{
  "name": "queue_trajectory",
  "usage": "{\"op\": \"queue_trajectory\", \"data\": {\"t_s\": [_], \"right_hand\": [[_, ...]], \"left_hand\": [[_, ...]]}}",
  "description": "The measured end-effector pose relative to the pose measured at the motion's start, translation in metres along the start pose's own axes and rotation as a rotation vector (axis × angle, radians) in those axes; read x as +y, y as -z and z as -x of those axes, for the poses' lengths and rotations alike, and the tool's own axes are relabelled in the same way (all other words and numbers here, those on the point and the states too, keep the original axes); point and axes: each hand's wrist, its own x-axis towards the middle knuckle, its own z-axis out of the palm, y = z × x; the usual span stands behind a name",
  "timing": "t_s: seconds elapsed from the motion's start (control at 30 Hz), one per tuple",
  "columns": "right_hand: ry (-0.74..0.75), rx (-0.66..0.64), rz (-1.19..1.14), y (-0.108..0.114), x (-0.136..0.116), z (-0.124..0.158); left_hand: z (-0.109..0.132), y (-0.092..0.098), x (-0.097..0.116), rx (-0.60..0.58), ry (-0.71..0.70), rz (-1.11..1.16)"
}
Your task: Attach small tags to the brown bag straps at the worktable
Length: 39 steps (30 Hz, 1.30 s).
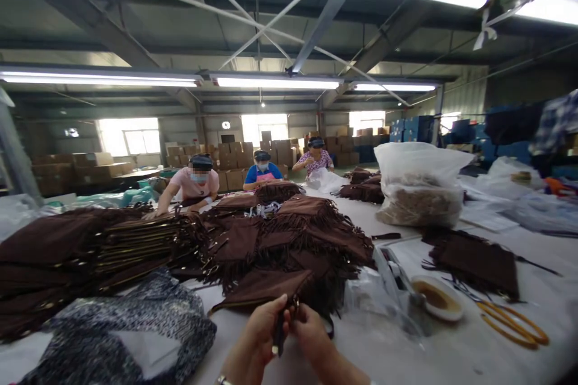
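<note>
A brown fringed pouch (271, 286) with a zip along its edge lies on the table just beyond my hands. My left hand (257, 337) is closed, its thumb and fingers pinching a dark wrist strap (279, 337) whose end points down toward me. Close beside it, my right hand (312, 337) is closed around the strap near a small metal clasp (297, 302) at the pouch's corner. Part of a dark loop shows past the right hand. My fingers partly hide the strap and clasp.
Brown fringed pouches (311, 222) are heaped ahead, with a stack (139, 243) at left. A speckled cloth (158, 313) lies front left. On the right are a tape roll (437, 299), yellow-handled scissors (515, 325), another pouch (474, 261) and a filled plastic bag (419, 186). Three people work opposite.
</note>
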Motion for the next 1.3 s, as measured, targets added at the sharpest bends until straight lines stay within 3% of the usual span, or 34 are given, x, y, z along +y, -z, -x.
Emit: {"op": "queue_trajectory", "data": {"t_s": [0.1, 0.2, 0.3, 0.37, 0.47, 0.53, 0.67, 0.8, 0.97, 1.17, 1.3], "right_hand": [[-0.187, -0.014, -0.021, 0.004, -0.009, 0.014], [-0.389, -0.1, -0.07, 0.02, -0.018, 0.037], [-0.487, -0.156, 0.159, 0.049, -0.02, 0.057], [-0.393, -0.137, 0.481, 0.069, -0.018, 0.068], [0.0, -0.06, 0.881, 0.083, -0.02, 0.083], [0.106, -0.083, 0.923, 0.075, -0.026, 0.09], [-0.042, -0.309, 0.823, 0.032, -0.033, 0.098], [-0.059, -0.312, 1.112, 0.001, -0.024, 0.097], [-0.088, -0.325, 1.284, 0.0, -0.012, 0.091], [-0.182, -0.363, 1.16, 0.005, -0.012, 0.084], [-0.241, -0.326, 1.009, 0.014, 0.003, 0.076]], "left_hand": [[-0.001, 0.011, 0.002, -0.009, -0.015, -0.083], [-0.002, 0.027, -0.011, -0.006, -0.044, -0.192], [0.001, 0.045, -0.037, 0.013, 0.013, -0.222], [0.006, 0.054, -0.053, 0.023, 0.073, -0.21], [0.012, 0.06, -0.067, 0.019, 0.154, -0.209], [0.014, 0.06, -0.069, 0.011, 0.187, -0.231], [0.016, 0.058, -0.071, -0.004, 0.144, -0.322], [0.02, 0.058, -0.078, 0.047, 0.034, -0.454], [0.023, 0.062, -0.085, 0.101, -0.018, -0.558], [0.021, 0.059, -0.091, 0.167, -0.042, -0.593], [0.019, 0.056, -0.092, 0.138, 0.019, -0.548]]}}
